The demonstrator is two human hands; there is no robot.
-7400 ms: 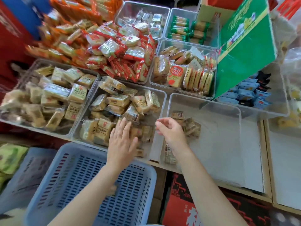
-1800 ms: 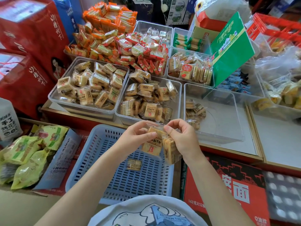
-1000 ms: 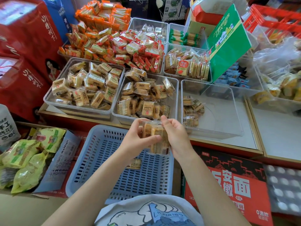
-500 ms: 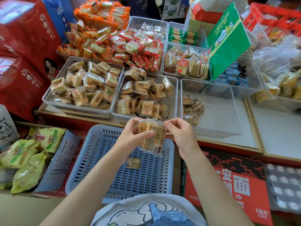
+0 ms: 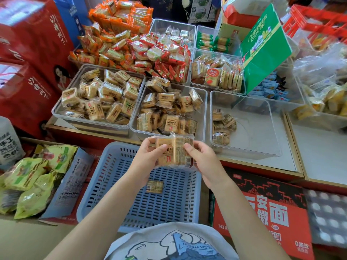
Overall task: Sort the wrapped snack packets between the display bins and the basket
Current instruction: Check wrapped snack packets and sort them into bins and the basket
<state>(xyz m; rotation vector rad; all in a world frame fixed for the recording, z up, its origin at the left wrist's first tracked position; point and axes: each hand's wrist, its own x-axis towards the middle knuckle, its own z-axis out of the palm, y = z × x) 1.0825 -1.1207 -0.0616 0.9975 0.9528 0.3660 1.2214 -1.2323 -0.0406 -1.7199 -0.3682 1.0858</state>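
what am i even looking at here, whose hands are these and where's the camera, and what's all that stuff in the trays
There is no machine here: a person wears a camera on the head, looking down at their own bare arms. The left hand and right hand together hold a small stack of wrapped snack packets above a blue slotted basket, which has one packet lying inside. On the counter behind stand clear display bins filled with similar wrapped snacks, the right one nearly empty.
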